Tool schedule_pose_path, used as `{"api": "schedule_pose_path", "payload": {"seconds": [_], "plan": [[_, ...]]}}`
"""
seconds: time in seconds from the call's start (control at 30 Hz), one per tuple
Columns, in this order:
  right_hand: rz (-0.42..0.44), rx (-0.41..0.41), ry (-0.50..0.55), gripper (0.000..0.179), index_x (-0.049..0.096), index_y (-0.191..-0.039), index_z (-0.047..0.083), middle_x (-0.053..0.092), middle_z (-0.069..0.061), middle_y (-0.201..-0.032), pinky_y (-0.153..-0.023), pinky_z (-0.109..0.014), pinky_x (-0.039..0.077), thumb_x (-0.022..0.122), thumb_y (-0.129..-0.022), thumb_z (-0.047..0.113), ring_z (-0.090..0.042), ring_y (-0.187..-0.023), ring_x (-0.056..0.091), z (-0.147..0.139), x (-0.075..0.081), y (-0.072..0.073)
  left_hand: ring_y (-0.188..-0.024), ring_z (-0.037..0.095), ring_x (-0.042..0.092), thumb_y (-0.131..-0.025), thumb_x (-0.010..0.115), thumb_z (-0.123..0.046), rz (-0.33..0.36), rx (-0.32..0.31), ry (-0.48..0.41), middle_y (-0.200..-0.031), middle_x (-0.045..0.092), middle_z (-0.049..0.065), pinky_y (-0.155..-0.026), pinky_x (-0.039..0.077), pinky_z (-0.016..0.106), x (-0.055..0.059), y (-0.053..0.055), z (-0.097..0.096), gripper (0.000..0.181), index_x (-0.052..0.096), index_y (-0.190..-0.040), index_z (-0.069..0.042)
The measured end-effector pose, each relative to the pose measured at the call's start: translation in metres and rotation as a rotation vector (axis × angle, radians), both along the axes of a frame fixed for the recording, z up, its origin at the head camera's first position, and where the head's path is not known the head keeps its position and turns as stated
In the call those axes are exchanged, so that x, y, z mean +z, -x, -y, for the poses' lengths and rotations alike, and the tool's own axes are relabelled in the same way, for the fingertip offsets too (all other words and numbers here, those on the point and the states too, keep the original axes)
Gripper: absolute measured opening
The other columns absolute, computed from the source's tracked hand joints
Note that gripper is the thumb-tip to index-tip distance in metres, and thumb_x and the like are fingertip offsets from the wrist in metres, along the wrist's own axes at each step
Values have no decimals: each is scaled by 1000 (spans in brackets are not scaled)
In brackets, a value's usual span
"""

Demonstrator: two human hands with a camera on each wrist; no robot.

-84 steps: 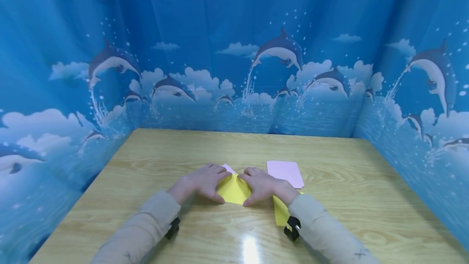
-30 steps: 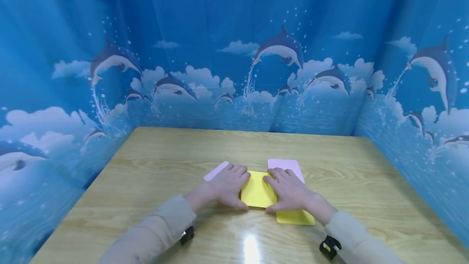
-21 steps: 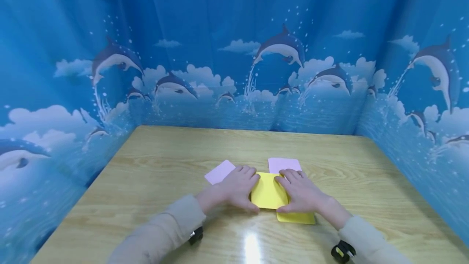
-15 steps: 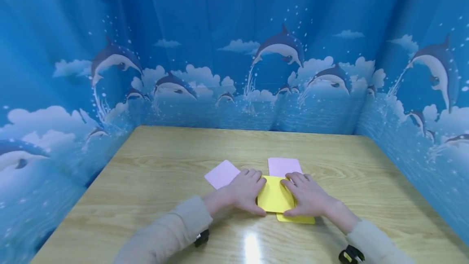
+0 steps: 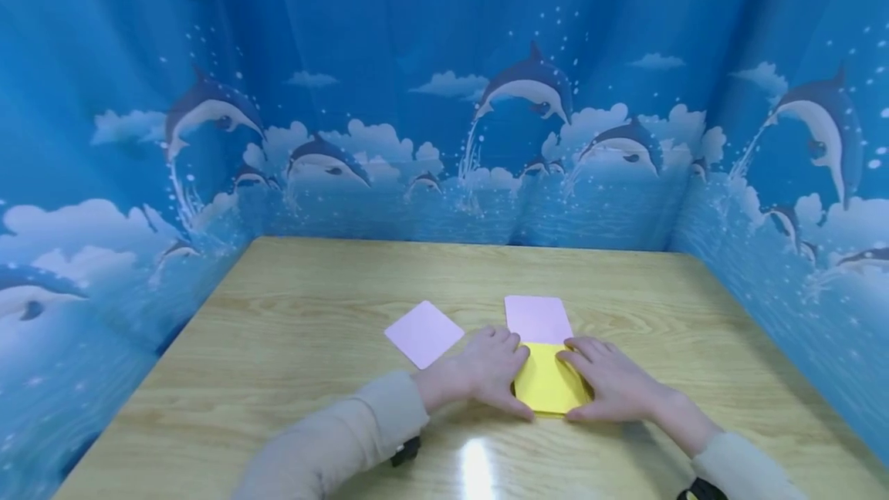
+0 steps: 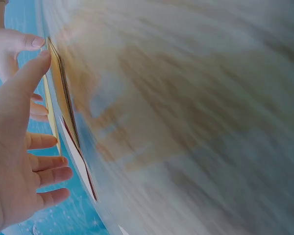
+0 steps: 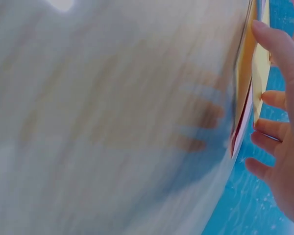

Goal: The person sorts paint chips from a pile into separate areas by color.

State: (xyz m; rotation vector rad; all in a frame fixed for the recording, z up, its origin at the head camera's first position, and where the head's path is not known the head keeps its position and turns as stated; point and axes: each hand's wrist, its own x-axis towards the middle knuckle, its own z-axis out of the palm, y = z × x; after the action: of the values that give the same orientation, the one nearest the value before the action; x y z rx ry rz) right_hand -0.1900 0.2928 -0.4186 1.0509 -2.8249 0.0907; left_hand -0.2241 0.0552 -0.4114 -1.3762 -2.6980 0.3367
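My left hand (image 5: 486, 369) and right hand (image 5: 611, 380) hold a square yellow card (image 5: 549, 376) with rounded corners between them, by its left and right sides. Thumbs lie at the near corners, fingers toward the far ones. The card bows slightly. Under it, the left wrist view shows a pile of yellow cards (image 6: 64, 98) lying on the table, with a thin gap between pile and held card. In the head view the held card covers nearly all of that pile. Just beyond it lies a pink square (image 5: 538, 319), its near edge overlapped by the yellow card.
Another pink square card (image 5: 424, 334) lies turned like a diamond left of the hands, near the left wrist. The wooden table (image 5: 312, 292) is glossy and reflects a light near the front. A blue dolphin-print curtain (image 5: 389, 99) encloses the back and sides.
Both hands have carried the yellow card rightward and toward the near side, from over the left pink card to over the yellow pile. The left pink card is now uncovered.
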Motion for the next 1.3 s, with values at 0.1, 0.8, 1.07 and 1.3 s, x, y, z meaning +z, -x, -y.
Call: {"api": "schedule_pose_path", "payload": {"seconds": [0.1, 0.8, 1.07, 1.3], "plan": [[-32, 28, 12, 79, 53, -121, 2, 48, -19, -124, -89, -52, 39, 67, -70, 61, -36, -114, 45, -6, -3, -1, -83, 11, 41, -67, 41, -85, 1, -1, 7, -90, 45, -5, -69, 33, 24, -1, -2, -5, 78, 51, -105, -18], [133, -11, 28, 83, 51, -126, 2, 44, -21, -130, -90, -57, 38, 65, -72, 63, -38, -119, 41, -10, -1, -2, -96, 13, 45, -69, 43, -84, 75, 57, 28, -103, 50, -2, -87, 38, 31, -6, -6, -11, 86, 49, -125, -19], [-31, 2, 42, 64, 55, -122, 4, 50, -17, -124, -87, -53, 42, 60, -82, 55, -34, -112, 48, -4, 0, 10, -116, 17, 44, -70, 43, -83, 112, 74, -18, -126, 48, 3, -98, 35, 35, 3, 3, 12, 95, 42, -136, -15], [-106, -63, 6, 61, 53, -123, 4, 51, -17, -122, -89, -55, 40, 63, -83, 48, -35, -113, 47, 19, 8, 23, -125, 24, 38, -72, 48, -78, 74, 105, -41, -138, 42, 10, -101, 33, 43, 10, 27, 59, 95, 37, -140, -11]]}}
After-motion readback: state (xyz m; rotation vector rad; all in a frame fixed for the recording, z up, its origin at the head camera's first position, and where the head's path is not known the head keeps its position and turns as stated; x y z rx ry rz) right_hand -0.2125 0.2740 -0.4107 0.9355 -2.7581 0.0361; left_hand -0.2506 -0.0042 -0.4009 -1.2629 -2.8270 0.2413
